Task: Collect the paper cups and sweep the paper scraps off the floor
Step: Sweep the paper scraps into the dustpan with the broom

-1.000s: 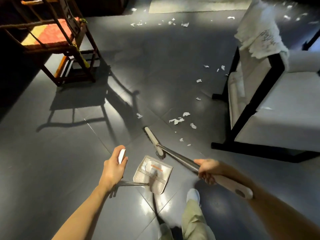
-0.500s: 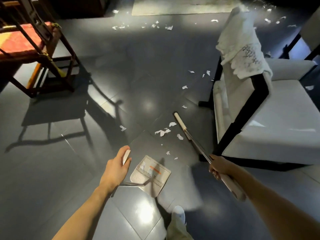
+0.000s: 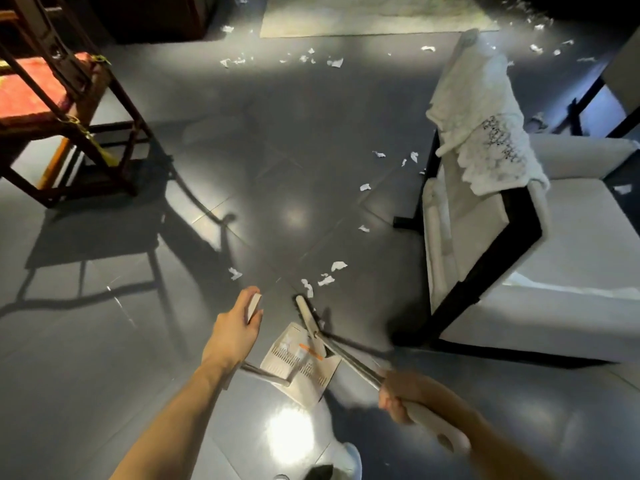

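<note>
Hard to read first: R hand (image 3: 401, 398) was motion-blurred, but its fingers were curled round the broom (image 3: 308, 320) shaft just above the pale grip end. Broom head lay over the far edge of the dustpan (image 3: 311, 375); bristles too dark & smeared to make out. L hand (image 3: 237, 332) covered most of the dustpan's upright handle, fingers wrapped round its white top grip; only the lower metal rod showed below the wrist. Pale bits inside the pan: scraps or print, couldn't tell. Wooden chair (image 3: 69, 109) w/ red cushion was cut off by the left edge, white armchair (image 3: 561, 258) by the right edge, shoe (image 3: 349, 457) by the bottom edge. A lace cloth (image 3: 481, 123) hung over the armchair's back, hiding its top. Rug (image 3: 363, 15) was cropped at the top.

Counts: 2 hands, 1 broom, 1 dustpan, 2 chairs, 1 cloth, 1 shoe. Paper scraps (image 3: 326, 280) lay on the dark tiled floor (image 3: 138, 341): 3 in a cluster just beyond the broom head, 1 apart to their left beyond L hand, 2 further out mid-floor, approx 3 near the armchair's front leg. A scattered band lay along the rug's near edge, w/ more at top right behind the armchair; too small & too many to count.
</note>
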Demonstrator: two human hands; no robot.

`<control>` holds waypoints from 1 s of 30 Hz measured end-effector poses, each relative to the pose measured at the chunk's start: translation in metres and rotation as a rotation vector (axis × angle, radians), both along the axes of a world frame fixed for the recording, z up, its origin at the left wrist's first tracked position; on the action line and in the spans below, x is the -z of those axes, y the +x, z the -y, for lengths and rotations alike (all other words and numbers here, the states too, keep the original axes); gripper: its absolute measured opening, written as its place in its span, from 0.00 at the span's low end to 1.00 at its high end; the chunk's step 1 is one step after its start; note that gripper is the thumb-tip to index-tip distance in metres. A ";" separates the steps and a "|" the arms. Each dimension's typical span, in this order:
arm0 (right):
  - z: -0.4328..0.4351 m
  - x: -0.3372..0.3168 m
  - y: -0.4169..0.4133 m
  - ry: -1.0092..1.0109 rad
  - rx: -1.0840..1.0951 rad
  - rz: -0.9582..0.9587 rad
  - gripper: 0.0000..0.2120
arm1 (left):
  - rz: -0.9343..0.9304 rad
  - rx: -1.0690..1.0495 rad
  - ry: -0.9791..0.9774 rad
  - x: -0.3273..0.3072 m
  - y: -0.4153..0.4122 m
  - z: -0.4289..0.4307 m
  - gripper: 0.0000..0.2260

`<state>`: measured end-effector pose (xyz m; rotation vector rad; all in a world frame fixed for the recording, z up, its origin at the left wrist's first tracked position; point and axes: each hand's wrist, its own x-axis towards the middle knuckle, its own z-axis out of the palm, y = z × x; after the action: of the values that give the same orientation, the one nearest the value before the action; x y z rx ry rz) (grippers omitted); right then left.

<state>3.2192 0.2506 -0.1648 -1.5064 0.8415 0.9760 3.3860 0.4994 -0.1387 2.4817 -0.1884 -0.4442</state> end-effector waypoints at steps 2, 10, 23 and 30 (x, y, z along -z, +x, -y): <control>-0.001 -0.012 -0.005 0.080 0.012 -0.031 0.06 | -0.004 0.000 0.007 -0.002 -0.001 0.000 0.15; -0.008 -0.058 -0.038 -0.023 -0.068 0.035 0.29 | -0.022 -0.002 -0.023 -0.012 -0.024 -0.023 0.14; 0.029 -0.015 0.057 -0.159 0.192 0.080 0.17 | 0.055 -0.180 -0.062 -0.021 -0.024 -0.076 0.12; 0.054 0.014 0.122 -0.354 0.023 0.201 0.15 | 0.085 -0.222 -0.016 -0.009 0.007 -0.099 0.11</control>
<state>3.3409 0.1966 -0.1783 -1.8570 0.9159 0.6661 3.3931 0.5984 -0.1294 2.4716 0.0495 -0.2430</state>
